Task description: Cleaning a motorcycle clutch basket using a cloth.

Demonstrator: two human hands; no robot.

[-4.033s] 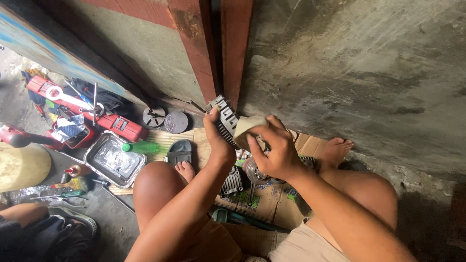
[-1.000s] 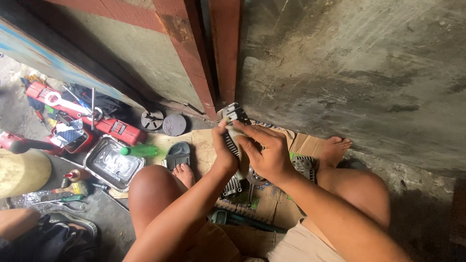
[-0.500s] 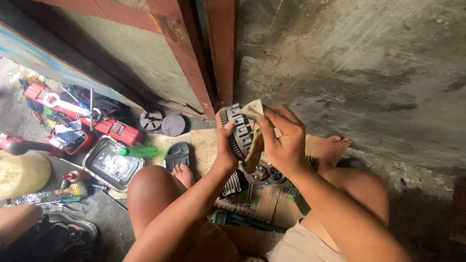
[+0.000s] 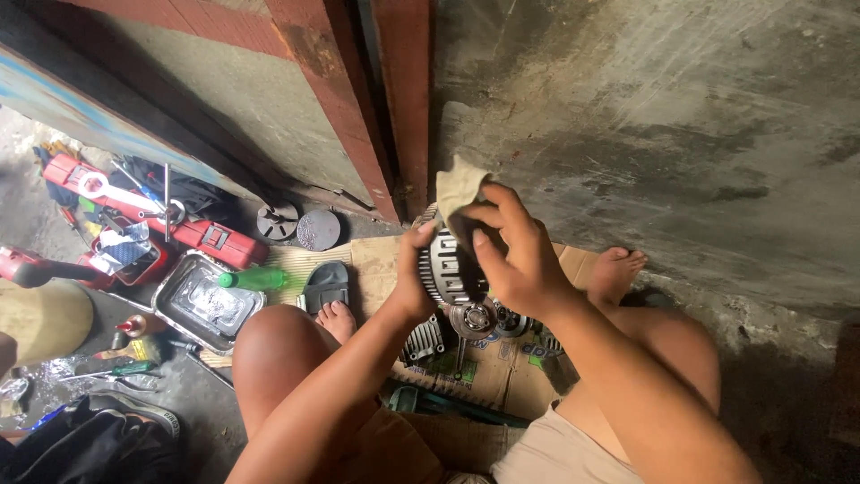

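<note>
Between our knees, held up over the cardboard, our left hand grips a round ribbed metal housing from its left side, thumb on the upper rim and fingers closed round the back. Our right hand comes over from the right, fingers curled and pinching a beige rag against the housing's top face; a corner of the rag stands up above the knuckles. Both forearms run up from the bottom of the view and meet at the part, the left one crossing our left knee.

Just below the housing we see more metal parts lying on the flattened cardboard, close under our wrists, so there is little room downward. Our right foot rests at the cardboard's far right edge, and our left foot sits in a dark sandal beside the left knee. Ahead, a red-brown door frame and a grey concrete wall rise close behind the hands, closing off the space forward.

To the left, we see a green bottle lying across a metal tray, two dark discs by the door frame, and a red toolbox with loose tools further out. More floor room lies on that side, though it is cluttered.
</note>
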